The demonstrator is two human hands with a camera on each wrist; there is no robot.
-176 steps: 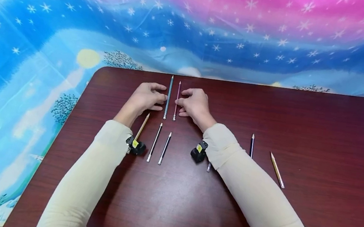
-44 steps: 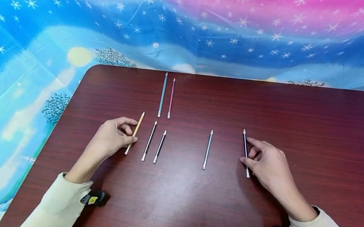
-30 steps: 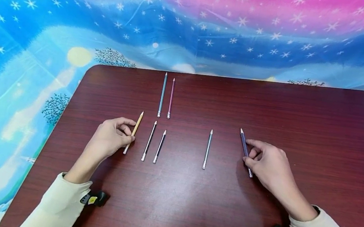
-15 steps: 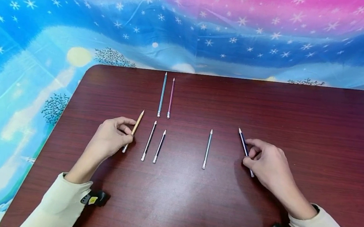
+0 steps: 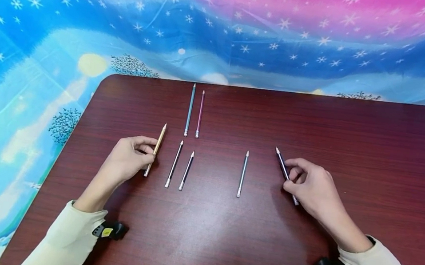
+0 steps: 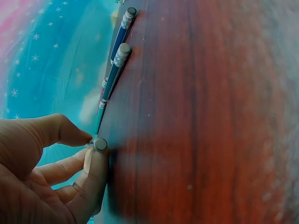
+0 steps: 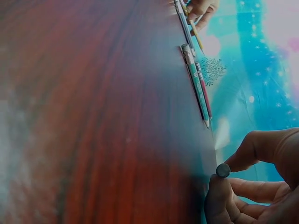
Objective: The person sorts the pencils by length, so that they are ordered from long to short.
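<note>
My left hand pinches a yellow pencil between thumb and fingers, its sharpened tip pointing away. In the left wrist view the held pencil's eraser end faces the camera. A dark blue pencil is pinched by my right hand, tip angled to the far left. Its round end shows between thumb and finger in the right wrist view. Nearest the left hand lie a black pencil and a shorter dark pencil. A teal pencil lies left of the right hand.
Farther back, a longer teal pencil and a pink pencil lie side by side near the far edge of the brown table. A snowflake-patterned cloth hangs behind and along the left side.
Both hands have left the far teal and pink pencils and now hold the yellow and dark blue ones. Lately both held pencils shift slightly, the blue tip swinging left. A yellow pencil at right is hidden.
</note>
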